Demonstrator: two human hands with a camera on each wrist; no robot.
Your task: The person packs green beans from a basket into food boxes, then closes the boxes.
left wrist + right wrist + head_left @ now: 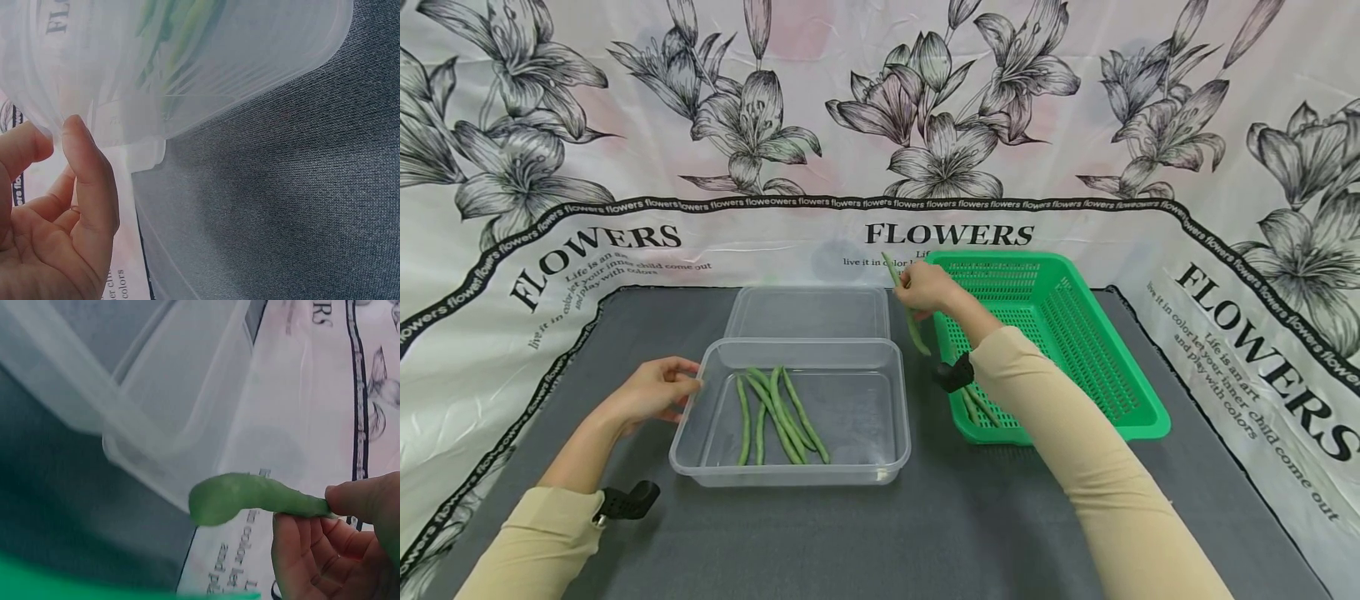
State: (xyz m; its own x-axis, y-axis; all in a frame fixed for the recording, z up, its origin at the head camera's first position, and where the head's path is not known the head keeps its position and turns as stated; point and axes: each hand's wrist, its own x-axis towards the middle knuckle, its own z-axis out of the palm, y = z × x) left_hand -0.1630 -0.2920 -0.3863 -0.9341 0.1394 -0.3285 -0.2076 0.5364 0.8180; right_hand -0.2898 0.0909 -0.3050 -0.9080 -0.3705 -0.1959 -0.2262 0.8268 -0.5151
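Note:
My right hand (928, 290) pinches a green bean (917, 333) between thumb and fingers, above the gap between the clear container and the green basket. In the right wrist view the held green bean (244, 495) points away from the fingertips. A clear plastic container (868, 477) stands in the middle, and several green beans (778, 412) lie lengthwise on its floor. At its left rim my left hand (655, 390) grips the edge between thumb and finger. The left wrist view shows the thumb (78, 140) against the plastic, with beans blurred through the wall.
The green perforated basket (1116, 358) is on the right, with a few beans (981, 408) near its front left corner, partly behind my right arm. A clear lid (808, 308) lies behind the container. Grey cloth (775, 542) covers the table; a flower-printed sheet (790, 229) rises behind.

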